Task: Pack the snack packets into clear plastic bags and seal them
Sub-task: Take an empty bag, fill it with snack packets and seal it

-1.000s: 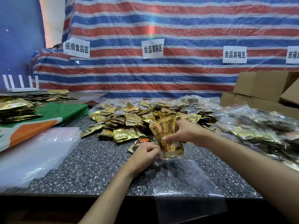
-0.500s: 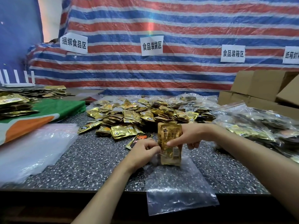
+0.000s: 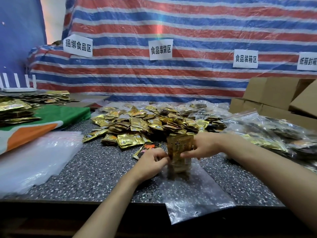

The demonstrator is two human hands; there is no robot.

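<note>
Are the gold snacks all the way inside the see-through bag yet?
No, the gold packets stick up out of the clear bag, gripped by the right hand while the left hand pinches its mouth.

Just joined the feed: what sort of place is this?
Probably a makeshift food-packing workshop: paper zone signs on a striped tarp, a heap of gold snack packets on the table, stacked cardboard boxes.

The counter (image 3: 96, 170) is dark grey, speckled white. Gold foil snack packets (image 3: 145, 124) heap at 12 o'clock. Beyond them the tarpaulin (image 3: 188, 24) runs in red, blue and white stripes and carries white signs (image 3: 160, 49) with black characters. At 9 o'clock lies a green, orange and white cloth (image 3: 56, 115); at 3 o'clock, brown cardboard boxes (image 3: 274, 93).
</note>
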